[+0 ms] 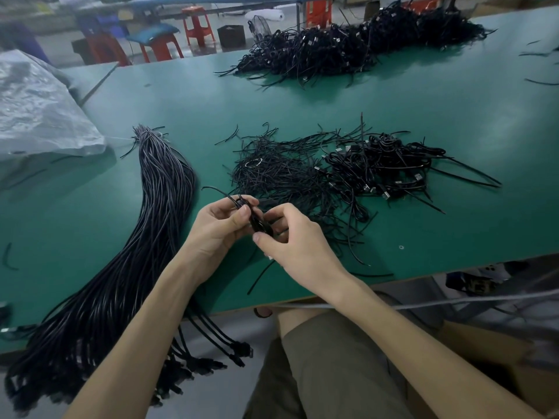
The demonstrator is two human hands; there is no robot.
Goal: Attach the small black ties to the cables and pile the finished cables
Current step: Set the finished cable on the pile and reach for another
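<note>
Fingers of left hand and right hand pinch a coiled cable (tying underway, seemingly); next, cinch, then pile.

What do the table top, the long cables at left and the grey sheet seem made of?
Table top: smooth green mat, perhaps rubber or vinyl, softly reflective.
Cables: black plastic-looking jackets with glossy streaks.
Sheet: thin plastic film, probably; crinkled and shiny.

Held cable seemingly half-hidden by hands
</note>
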